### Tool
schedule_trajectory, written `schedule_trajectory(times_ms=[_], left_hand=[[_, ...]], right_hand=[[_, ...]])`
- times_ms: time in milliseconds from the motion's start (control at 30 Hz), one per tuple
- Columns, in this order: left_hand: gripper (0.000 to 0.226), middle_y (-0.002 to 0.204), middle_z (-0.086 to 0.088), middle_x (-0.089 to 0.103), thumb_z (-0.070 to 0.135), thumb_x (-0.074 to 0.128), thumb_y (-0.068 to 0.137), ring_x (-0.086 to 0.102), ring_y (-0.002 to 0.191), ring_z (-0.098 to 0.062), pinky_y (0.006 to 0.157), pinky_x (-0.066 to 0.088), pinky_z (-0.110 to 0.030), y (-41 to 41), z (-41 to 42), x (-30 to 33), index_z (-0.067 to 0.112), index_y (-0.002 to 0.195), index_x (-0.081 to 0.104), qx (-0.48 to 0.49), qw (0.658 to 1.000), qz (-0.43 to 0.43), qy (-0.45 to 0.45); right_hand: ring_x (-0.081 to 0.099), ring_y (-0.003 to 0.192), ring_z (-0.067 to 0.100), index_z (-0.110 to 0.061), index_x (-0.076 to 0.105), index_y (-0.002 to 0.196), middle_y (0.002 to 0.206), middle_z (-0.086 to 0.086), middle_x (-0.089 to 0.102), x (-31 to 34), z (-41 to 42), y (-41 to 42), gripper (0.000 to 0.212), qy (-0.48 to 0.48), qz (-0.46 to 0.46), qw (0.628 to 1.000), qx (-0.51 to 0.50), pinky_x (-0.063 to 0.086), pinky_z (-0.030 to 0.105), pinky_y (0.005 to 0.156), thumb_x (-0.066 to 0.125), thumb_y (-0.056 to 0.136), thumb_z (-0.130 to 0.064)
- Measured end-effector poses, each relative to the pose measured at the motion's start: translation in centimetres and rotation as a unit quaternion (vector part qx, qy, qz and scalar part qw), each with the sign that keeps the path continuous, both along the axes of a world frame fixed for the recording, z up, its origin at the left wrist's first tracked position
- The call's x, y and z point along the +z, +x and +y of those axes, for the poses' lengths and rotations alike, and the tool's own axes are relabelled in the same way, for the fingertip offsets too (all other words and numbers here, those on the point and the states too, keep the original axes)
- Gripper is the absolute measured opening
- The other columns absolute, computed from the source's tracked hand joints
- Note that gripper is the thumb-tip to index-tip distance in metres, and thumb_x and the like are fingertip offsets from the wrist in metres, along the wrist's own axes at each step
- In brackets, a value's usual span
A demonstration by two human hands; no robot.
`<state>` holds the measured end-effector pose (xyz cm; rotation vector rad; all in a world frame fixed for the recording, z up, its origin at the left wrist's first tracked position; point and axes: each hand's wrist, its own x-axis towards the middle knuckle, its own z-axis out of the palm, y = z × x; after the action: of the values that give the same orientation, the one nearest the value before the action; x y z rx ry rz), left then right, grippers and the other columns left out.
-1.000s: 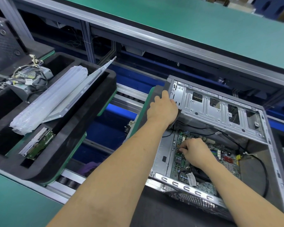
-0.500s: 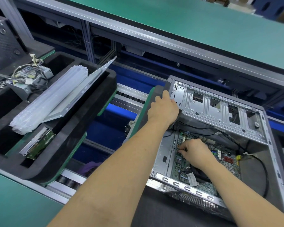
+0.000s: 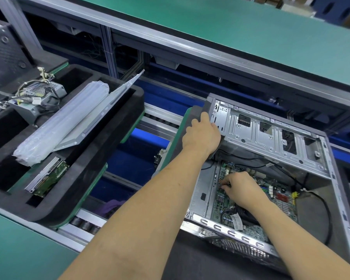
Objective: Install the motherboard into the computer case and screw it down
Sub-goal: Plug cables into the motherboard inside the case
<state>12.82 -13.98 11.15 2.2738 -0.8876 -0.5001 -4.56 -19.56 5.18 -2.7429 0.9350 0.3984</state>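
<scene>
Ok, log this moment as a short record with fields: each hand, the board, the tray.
left hand: grips the upper left corner of the computer case
right hand: inside the case, fingers curled on the motherboard; whether they hold a screw cannot be told
motherboard: lying inside the case
foam tray: left of the case, holds a drive and a plastic-wrapped part

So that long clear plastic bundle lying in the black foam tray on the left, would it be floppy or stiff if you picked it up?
The plastic bundle looks like air-cushion wrap, so probably very light and squashy. It lies fairly straight along the tilted metal panel, so it may sag only slightly when lifted by one end. Its glossy film could be slippery.
</scene>
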Motion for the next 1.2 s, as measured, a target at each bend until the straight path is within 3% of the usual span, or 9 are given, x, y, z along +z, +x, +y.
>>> schedule_trajectory(times_ms=[200, 433, 1200], left_hand=[[0.037, 0.132, -0.017, 0.049, 0.030, 0.029, 0.105, 0.053, 0.110, -0.035, 0.091, 0.051, -0.051, -0.02, -0.01, -0.03, 0.017, 0.140, 0.031, 0.000, 1.000, -0.001, 0.003], [0.037, 0.131, -0.017, 0.049, 0.030, 0.029, 0.105, 0.052, 0.110, -0.035, 0.088, 0.049, -0.049, 0.04, -0.03, -0.12, 0.017, 0.139, 0.031, 0.001, 1.000, 0.002, -0.005], [0.037, 0.132, -0.017, 0.048, 0.030, 0.028, 0.105, 0.052, 0.110, -0.034, 0.085, 0.049, -0.048, 0.04, 0.08, -0.10, 0.017, 0.141, 0.030, 0.004, 1.000, 0.003, -0.013]], right_hand=[[0.068, 0.078, 0.025, -0.010, 0.076, 0.096, 0.081, 0.008, 0.074, -0.14, -0.23, -0.01, 0.020, -0.008, 0.017, 1.000, 0.010, 0.059, 0.041, 0.079, 0.061, 0.099, -0.021], [0.063, 0.067, 0.026, -0.005, 0.072, 0.086, 0.070, 0.009, 0.068, -0.05, -0.01, 0.04, 0.026, -0.017, 0.019, 1.000, 0.013, 0.056, 0.036, 0.067, 0.060, 0.100, -0.023], [0.065, 0.079, 0.025, -0.009, 0.073, 0.093, 0.086, 0.007, 0.070, 0.24, 0.27, 0.09, 0.021, -0.020, 0.033, 0.999, 0.023, 0.057, 0.040, 0.076, 0.059, 0.100, -0.024]])
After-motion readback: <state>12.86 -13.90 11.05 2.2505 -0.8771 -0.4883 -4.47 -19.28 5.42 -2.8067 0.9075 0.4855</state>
